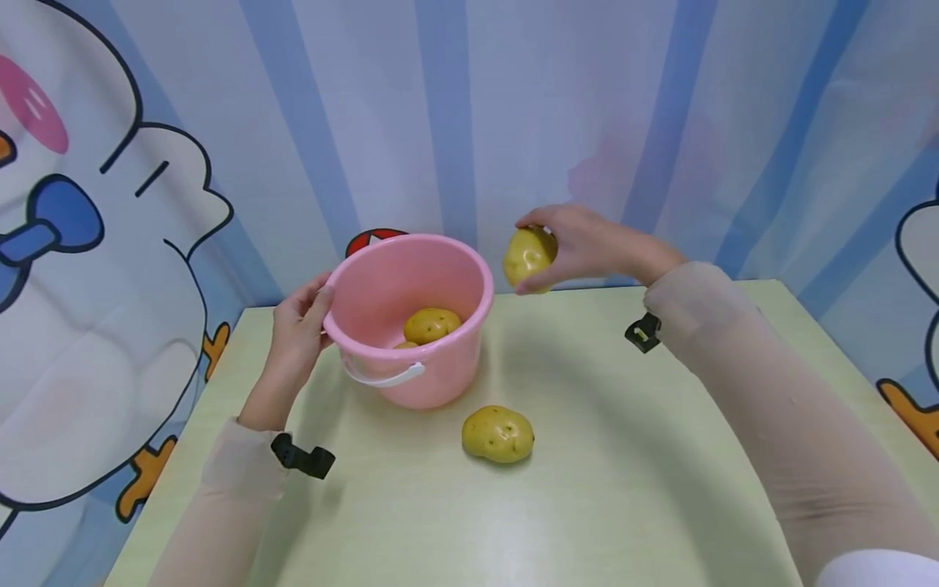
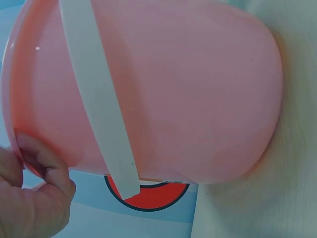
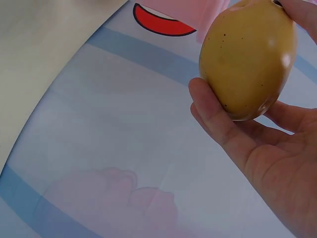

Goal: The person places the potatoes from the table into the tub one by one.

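Observation:
A pink bucket (image 1: 433, 379) with a white handle (image 1: 385, 378) stands on the table, its mouth toward me. My left hand (image 1: 297, 330) pinches the bucket's left rim between thumb and fingers; the left wrist view shows the fingers (image 2: 47, 156) curled over that rim. One potato (image 1: 433, 324) lies inside the bucket, and part of another (image 1: 406, 345) peeks out behind the front wall. To the right of the bucket, my right hand (image 1: 587, 244) holds a yellow potato (image 1: 528, 257) in the air, thumb below and fingers above. Another potato (image 1: 499, 434) rests on the table in front of the bucket.
The pale green table (image 1: 587, 505) ends at the back against a blue striped curtain (image 1: 499, 122) with cartoon prints. Black straps with small mounts (image 1: 302, 458) sit on both wrists. A white rounded thing (image 1: 876, 569) shows at the bottom right corner.

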The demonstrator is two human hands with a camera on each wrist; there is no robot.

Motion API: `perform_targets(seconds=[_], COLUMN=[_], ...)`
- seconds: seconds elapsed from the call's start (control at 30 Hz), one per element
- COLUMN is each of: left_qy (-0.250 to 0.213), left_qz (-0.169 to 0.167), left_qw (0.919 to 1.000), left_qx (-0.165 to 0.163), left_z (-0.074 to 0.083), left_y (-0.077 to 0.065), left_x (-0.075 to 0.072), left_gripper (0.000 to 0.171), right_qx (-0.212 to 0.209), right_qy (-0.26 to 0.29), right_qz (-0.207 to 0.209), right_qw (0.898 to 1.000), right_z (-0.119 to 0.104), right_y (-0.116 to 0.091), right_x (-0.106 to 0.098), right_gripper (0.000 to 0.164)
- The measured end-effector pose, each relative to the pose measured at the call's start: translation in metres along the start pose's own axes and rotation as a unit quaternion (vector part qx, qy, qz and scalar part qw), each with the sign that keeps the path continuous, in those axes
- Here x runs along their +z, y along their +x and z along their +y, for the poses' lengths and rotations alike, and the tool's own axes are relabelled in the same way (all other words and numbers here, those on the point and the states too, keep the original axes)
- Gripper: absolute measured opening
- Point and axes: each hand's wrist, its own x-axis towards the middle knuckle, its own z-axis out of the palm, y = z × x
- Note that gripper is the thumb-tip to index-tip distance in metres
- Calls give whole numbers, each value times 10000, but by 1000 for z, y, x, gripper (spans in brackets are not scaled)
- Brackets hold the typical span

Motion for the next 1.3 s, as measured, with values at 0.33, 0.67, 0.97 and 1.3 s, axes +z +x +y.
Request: perform_targets(seconds=[0.33, 0.67, 0.97, 1.3], left_qy=[-37, -34, -45, -80], left_qz=[-8, -16, -22, 22], left_qw=[9999, 9998, 10000, 10000], left_qx=[94, 173, 81, 13], left_z=[0, 1, 3, 4], left_y=[0, -1, -1, -2], left_x=[1, 3, 4, 5], left_gripper=[56, 57, 57, 58], right_qx=[-107, -461, -584, -868], right_qy=[-71, 41, 25, 176], right_qz=[-50, -88, -112, -103], right_qw=[9999, 9989, 9982, 9960], right_z=[-15, -35, -51, -67], right_y=[11, 25, 35, 51], right_x=[-5, -9, -6, 4], right_gripper=[91, 85, 85, 86])
